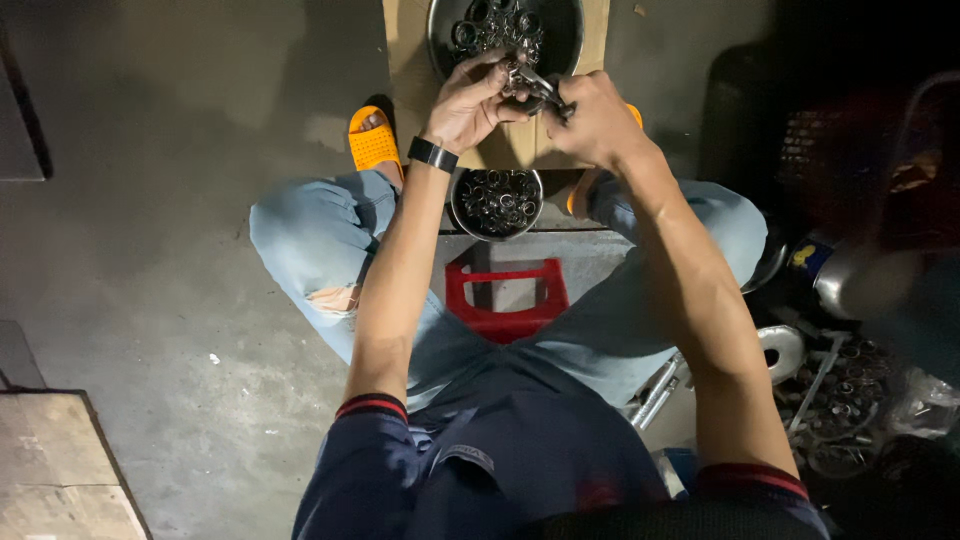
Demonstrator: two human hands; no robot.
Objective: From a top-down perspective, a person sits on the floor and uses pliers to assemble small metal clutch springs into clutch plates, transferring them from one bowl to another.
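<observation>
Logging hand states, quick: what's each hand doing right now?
Left hand: closed on a small metal part.
Right hand: closed on the same part.

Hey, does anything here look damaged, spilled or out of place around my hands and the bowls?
Only one thing: the jeans are torn at the left knee, showing skin. Both bowls of metal rings, the large one and the small one, sit upright with nothing spilled. The left hand and right hand hold a small metal piece between them.
</observation>
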